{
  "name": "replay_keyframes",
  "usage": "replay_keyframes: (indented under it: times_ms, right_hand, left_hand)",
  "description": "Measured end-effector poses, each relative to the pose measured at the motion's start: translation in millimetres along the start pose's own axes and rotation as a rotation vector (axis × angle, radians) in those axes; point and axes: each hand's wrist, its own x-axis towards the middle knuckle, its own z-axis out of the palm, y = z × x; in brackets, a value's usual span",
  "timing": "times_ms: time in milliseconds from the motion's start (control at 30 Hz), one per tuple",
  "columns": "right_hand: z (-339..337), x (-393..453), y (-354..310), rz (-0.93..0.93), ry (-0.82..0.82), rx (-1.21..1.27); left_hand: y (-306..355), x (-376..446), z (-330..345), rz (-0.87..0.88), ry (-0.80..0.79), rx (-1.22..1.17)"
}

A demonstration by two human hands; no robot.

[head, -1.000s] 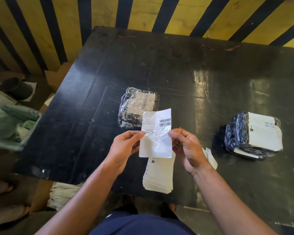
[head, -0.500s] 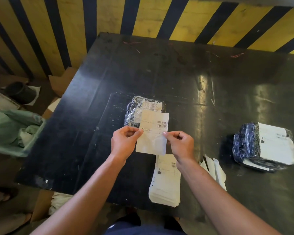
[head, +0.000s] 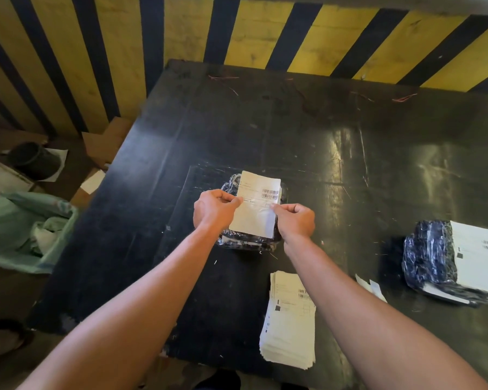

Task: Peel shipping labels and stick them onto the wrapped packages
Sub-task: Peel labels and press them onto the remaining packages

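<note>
Left hand (head: pixel 214 211) and right hand (head: pixel 295 220) pinching label (head: pixel 255 208) — over wrapped package (head: pixel 250 243) (mostly covered), black table (head: pixel 293 130).

Warehouse packing station: hazard-striped wall (head: pixel 265 32), label stack (head: pixel 289 319).

Not much to report on the person here. Both forearms are bare all the way from the bottom edge of the frame up to the wrists, so no sleeves show anywhere. The left hand (head: pixel 215 210) has nothing on it: no glove, no watch, no wristband, and I can't spot any rings (fingers are curled, so don't quote me on that). Same deal with the right hand (head: pixel 295 220), bare with a plain wrist. Way back behind the hands, down at the bottom edge between the two forearms, there's a sliver of something dark, clothing or footwear, too little visible to say which.
</note>
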Motion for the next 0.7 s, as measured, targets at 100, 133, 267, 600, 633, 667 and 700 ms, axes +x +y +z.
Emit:
replay_keyframes:
  times_ms: [100,133,267,600,633,667,700]
  right_hand:
    - [7.2,3.6,-0.8,0.009,0.011,-0.012]
    - [8.7,4.9,-1.2,0.01,0.015,-0.016]
    - [13.5,8.3,-2.2,0.015,0.035,-0.025]
    - [18.8,13.0,6.3,-0.012,0.087,-0.088]
    - [18.4,13.1,6.3,-0.019,0.093,-0.094]
    - [17.8,13.4,5.6,-0.023,0.101,-0.102]
    - [17.2,13.0,4.8,-0.026,0.109,-0.12]
  left_hand:
    - [1.0,7.4,-0.3,-0.008,-0.016,0.021]
    - [1.2,9.2,-0.4,-0.008,-0.022,0.029]
    - [1.2,14.1,-1.5,-0.011,-0.033,0.04]
    - [-4.0,20.0,2.9,0.019,-0.049,0.101]
    - [-3.8,19.3,3.1,0.03,-0.044,0.114]
    - [-4.0,19.0,3.3,0.04,-0.035,0.128]
    - [-4.7,18.8,3.0,0.051,-0.023,0.148]
